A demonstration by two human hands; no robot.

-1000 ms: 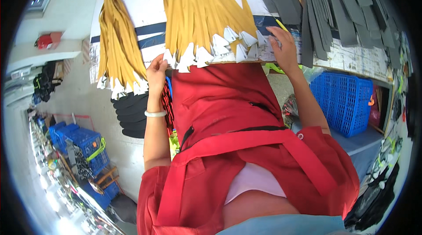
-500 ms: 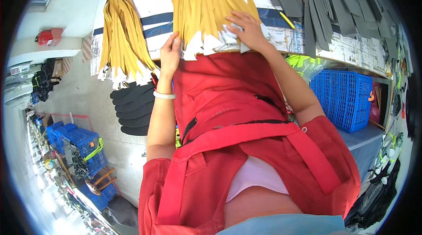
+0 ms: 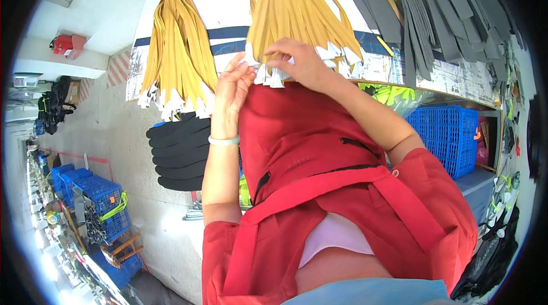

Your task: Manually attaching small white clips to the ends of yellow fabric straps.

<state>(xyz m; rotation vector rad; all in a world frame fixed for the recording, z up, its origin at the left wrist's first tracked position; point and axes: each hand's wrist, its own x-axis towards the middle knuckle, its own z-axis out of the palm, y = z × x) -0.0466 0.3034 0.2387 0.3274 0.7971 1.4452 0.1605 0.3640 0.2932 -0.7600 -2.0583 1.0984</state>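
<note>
A fanned bundle of yellow straps with white ends [image 3: 297, 11] hangs over the table's near edge in front of me. My left hand [image 3: 233, 85] is at the bundle's left side, fingers curled in a pinch against the white end of one strap [image 3: 249, 55]. Over the lower part of the bundle lies my right hand [image 3: 302, 65], its fingers bent and apart above the white ends, with no strap plainly gripped. A second bundle of yellow straps [image 3: 174, 42], tied near its top with a bright green band, lies to the left.
Dark grey strips [image 3: 439, 8] with a bright green tie lie on the table [image 3: 456, 73] at right. A yellow pen-like tool [image 3: 385, 46] is beside them. Below stands a blue crate [image 3: 439, 133]. Stacked black pieces [image 3: 180, 153] are at left, with more blue crates [image 3: 103, 193] farther off.
My right hand has moved left across the bundle, close to my left hand. The left fingers have curled in at a strap's white end. The view has shifted slightly.
</note>
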